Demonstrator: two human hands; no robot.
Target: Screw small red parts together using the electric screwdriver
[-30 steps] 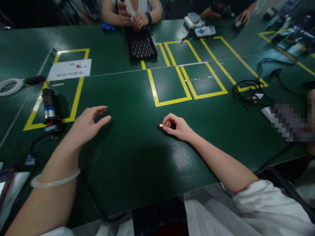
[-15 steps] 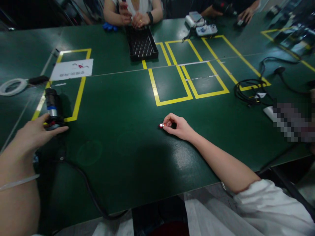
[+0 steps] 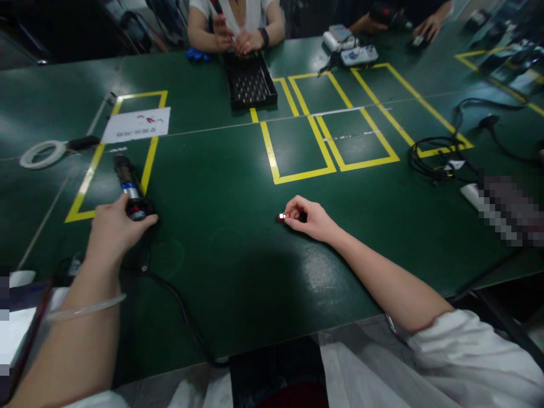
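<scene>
My left hand (image 3: 114,229) is wrapped round the near end of a black cylindrical tool with a blue and silver band (image 3: 127,187), which lies tilted on the green table (image 3: 229,249). A black cable (image 3: 178,306) runs from the tool toward the table's near edge. My right hand (image 3: 308,218) rests on the table at the centre, pinching a small red and silver part (image 3: 281,216) between thumb and fingers.
Yellow tape rectangles (image 3: 297,147) mark the table. A black tray (image 3: 250,82) stands at the far side before another person's hands (image 3: 238,39). A white label sheet (image 3: 136,124), a white ring (image 3: 40,153), coiled black cables (image 3: 433,156) and devices (image 3: 357,54) lie around.
My left hand swung from the table's middle out to the left and closed on the black tool, which now lies tilted nearer me. My right hand kept still on the small part.
</scene>
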